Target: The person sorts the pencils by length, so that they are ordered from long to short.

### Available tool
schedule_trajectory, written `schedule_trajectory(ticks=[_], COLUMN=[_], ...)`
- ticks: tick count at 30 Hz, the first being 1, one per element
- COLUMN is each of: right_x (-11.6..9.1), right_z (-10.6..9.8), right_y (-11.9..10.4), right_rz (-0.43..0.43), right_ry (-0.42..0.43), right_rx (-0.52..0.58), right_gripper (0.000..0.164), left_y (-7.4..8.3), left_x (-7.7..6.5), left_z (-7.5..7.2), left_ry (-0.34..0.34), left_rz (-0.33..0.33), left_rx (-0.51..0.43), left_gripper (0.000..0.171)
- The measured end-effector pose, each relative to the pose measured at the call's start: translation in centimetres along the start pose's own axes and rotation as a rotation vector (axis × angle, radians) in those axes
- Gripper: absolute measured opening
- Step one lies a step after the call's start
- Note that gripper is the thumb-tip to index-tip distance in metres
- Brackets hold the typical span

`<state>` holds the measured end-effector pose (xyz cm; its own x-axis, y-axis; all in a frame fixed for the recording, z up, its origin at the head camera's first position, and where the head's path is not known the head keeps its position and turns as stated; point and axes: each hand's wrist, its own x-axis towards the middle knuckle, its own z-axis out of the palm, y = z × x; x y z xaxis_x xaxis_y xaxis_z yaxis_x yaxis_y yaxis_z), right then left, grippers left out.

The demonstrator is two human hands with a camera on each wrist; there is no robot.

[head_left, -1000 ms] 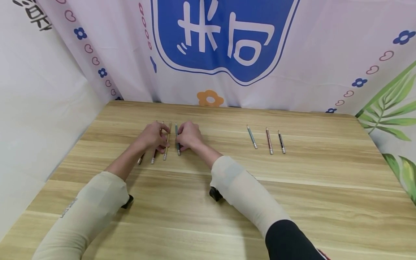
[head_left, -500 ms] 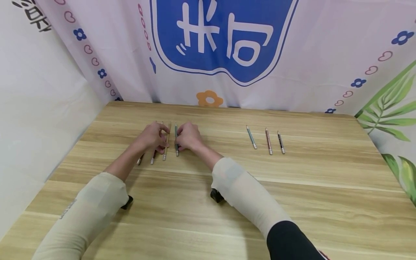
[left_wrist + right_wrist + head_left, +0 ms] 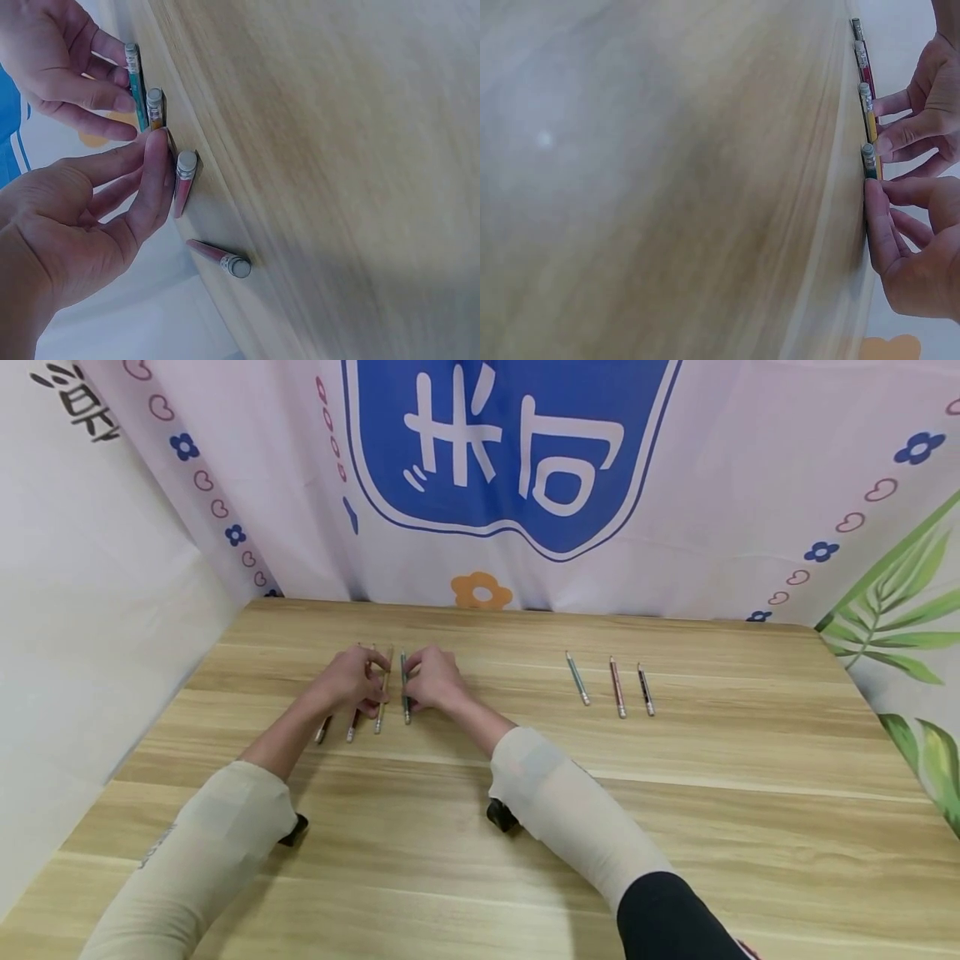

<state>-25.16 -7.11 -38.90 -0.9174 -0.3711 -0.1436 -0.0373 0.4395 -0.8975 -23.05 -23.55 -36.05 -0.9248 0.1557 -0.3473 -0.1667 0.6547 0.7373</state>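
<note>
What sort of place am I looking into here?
Probably a staged indoor work corner: a wood-grain table, a printed cloth backdrop behind it, and leaf artwork at the right.

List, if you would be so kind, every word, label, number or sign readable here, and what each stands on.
Blue shield on the hanging cloth: large white characters, the left one resembling "米"; the right one I cannot read surely.
White side panel, upper left: black characters, not clearly readable.
Left sleeve: small dark lettering, too blurred to read.
Pencils: any print is too small to read.

Right grip [image 3: 435, 679] on green pencil [image 3: 407, 712]
</note>
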Motion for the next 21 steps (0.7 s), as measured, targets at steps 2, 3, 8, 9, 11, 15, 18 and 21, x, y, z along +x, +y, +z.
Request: schedule_trajectory(ticks=[2,3,8,9,11,15,18,21], right_x=[-0.1,-0.1,-0.2,-0.3,-0.4,-0.8,-1.1,-1.4], right_z=[0.0,0.0,-0.1,-0.1,-0.2,-0.6,-1.0,-1.5], right_y=[0.1,0.1,0.3,0.3,0.3,0.4,0.6,0.8], right_rz=[-0.004,-0.007,-0.030,-0.032,-0.036,-0.037,-0.040,-0.038], right_ry=[-0.008,-0.011,-0.018,-0.018,-0.021,-0.027,-0.030,-0.035], right_rx=[0.010,0.017,0.010,0.003,-0.013,-0.013,0.006,0.017], right_gripper=[0.038,0.038,0.039,0.039,0.038,0.036,0.037,0.038], left_y=[0.0,-0.1,-0.1,-0.1,-0.2,-0.3,-0.3,-0.2], left_x=[0.0,0.0,0.1,0.1,0.1,0.1,0.2,0.1], left_z=[0.0,0.0,0.0,0.0,0.0,0.1,0.1,0.1], left_ry=[-0.002,-0.002,0.001,0.002,0.002,0.006,0.010,0.012], left_rz=[-0.001,-0.002,0.007,0.011,0.020,0.028,0.028,0.036], left_rx=[0.002,0.002,-0.004,-0.007,-0.016,-0.015,0.000,0.014], left_gripper=[0.051,0.051,0.052,0.052,0.053,0.051,0.048,0.047])
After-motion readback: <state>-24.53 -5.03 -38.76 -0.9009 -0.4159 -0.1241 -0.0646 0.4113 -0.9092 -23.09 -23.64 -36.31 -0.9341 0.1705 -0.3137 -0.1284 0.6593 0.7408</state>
